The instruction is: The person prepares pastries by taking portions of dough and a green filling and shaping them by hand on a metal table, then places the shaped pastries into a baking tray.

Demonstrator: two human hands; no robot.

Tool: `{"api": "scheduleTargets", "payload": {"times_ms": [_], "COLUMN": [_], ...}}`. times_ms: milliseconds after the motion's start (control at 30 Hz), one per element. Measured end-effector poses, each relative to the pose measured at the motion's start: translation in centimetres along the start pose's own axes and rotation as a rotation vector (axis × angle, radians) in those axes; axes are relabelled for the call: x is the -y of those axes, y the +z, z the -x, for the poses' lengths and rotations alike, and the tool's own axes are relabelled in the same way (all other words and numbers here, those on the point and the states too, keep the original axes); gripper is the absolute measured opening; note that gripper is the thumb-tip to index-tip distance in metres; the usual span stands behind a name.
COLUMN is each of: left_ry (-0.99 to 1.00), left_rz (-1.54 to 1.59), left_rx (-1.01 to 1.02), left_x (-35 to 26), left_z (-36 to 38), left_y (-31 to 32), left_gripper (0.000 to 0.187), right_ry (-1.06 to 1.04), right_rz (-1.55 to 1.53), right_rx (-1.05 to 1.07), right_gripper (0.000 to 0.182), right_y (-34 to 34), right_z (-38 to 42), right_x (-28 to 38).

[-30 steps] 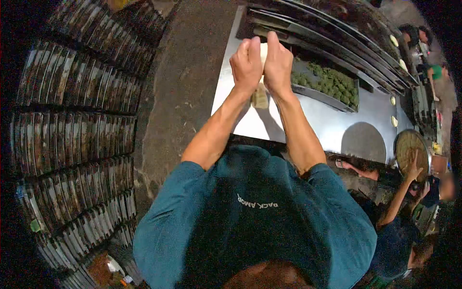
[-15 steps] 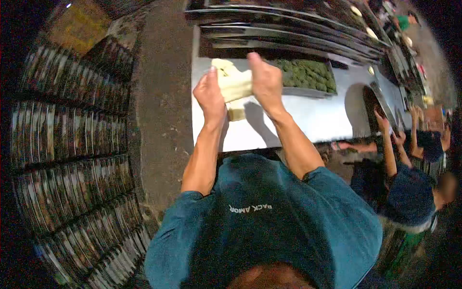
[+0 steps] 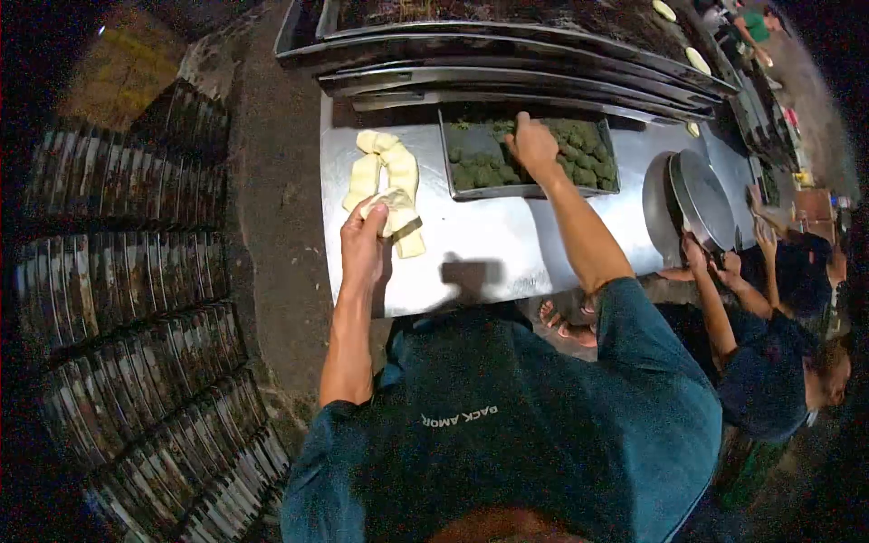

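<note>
Held in my left hand [image 3: 364, 237] is a flattened piece of pale dough [image 3: 395, 210], with the thumb pressed on top. More cut dough pieces [image 3: 400, 165] lie on the metal table, just beyond and beneath that hand. My right hand [image 3: 534, 147] reaches down into a rectangular metal tray [image 3: 493, 192] of dark green filling balls [image 3: 584, 156]. Its fingers are curled among the balls, and whatever they grip is hidden under the hand.
Stacked dark baking trays [image 3: 507, 54] line the table's far side. A round metal pan [image 3: 704, 201] is tilted up at the right, near a co-worker's hands [image 3: 711, 258]. Tray racks [image 3: 136, 271] stand at the left. The metal table [image 3: 471, 281] has its edge near my body.
Both hands were at the dough, stretching it between them. My right hand has let go and moved right into the tray; the left keeps a dough piece, now lower. The view has shifted.
</note>
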State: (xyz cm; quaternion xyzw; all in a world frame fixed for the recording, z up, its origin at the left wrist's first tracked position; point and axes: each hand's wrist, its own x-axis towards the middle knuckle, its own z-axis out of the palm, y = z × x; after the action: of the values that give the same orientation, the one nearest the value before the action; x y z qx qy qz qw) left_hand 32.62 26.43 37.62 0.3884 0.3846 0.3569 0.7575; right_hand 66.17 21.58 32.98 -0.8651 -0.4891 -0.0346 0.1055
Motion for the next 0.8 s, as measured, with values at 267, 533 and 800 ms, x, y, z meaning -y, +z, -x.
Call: {"api": "scheduleTargets", "payload": {"times_ms": [267,533,800], "left_ry": [-0.096,-0.096,0.071], "left_rz": [0.113,0.271,0.180], "left_rx": [-0.010,0.064,0.250], "left_x": [1.4,1.4,1.1], "left_z": [-2.7,-1.8,-0.3], "left_y": [4.9,9.7,6.5], "left_gripper": [0.024,0.021,0.028], "right_ry": [0.256,-0.341,0.081], "right_rz": [-0.889,-0.720,-1.293], "right_rx": [0.156,-0.047,0.612], "right_gripper": [0.036,0.031,0.021], "right_y": [-5.5,-8.6,-9.3], "right_z": [1.6,7.4,5.9], "right_x": [2.5,9.5,11.5]}}
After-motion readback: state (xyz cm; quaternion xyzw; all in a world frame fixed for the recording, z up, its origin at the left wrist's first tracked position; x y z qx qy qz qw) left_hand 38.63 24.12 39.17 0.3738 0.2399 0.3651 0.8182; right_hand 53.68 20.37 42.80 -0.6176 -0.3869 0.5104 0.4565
